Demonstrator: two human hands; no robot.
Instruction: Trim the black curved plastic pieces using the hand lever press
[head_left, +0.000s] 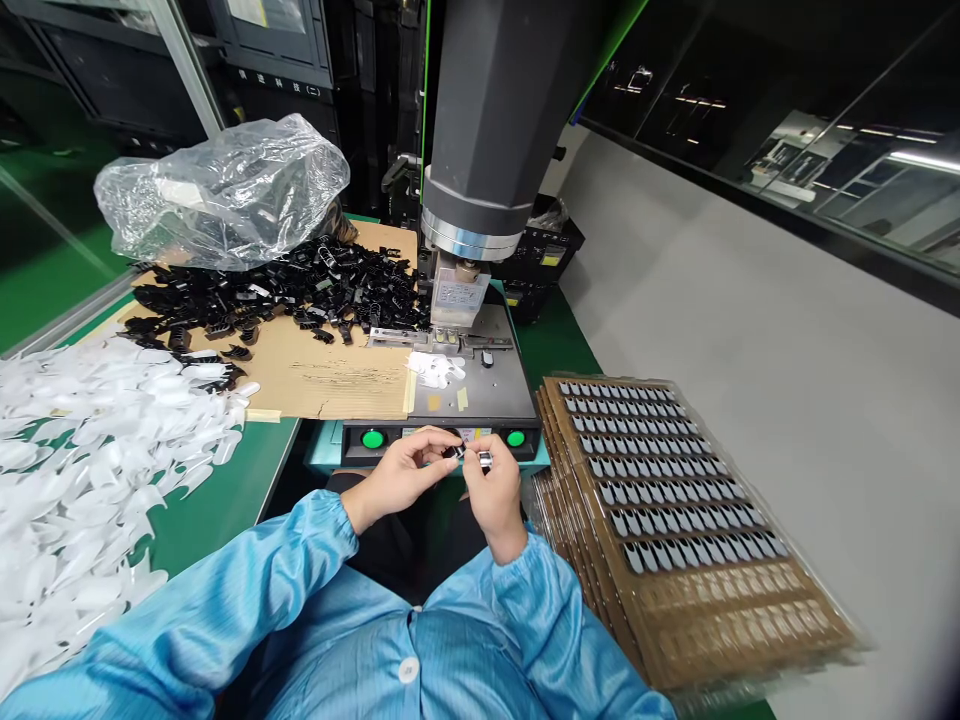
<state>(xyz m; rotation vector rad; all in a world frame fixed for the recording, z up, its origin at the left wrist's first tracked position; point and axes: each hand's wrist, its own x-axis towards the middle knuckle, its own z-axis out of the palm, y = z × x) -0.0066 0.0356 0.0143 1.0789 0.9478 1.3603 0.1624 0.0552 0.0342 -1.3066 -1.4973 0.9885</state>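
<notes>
My left hand (405,470) and my right hand (491,490) meet close together just in front of the machine's base, both in blue sleeves. The left fingers pinch a small black plastic part (452,452). The right fingers pinch a small black-and-silver part (484,460) right beside it. The two parts nearly touch. Above them stands the press machine (487,120) with its fixture plate (450,340) and two green buttons (373,438).
A heap of black plastic parts (285,290) lies on cardboard (337,380) at the left, behind it a clear plastic bag (225,190). White plastic pieces (90,460) cover the green table at far left. A stack of brown trays (675,520) holding rows of parts sits at right.
</notes>
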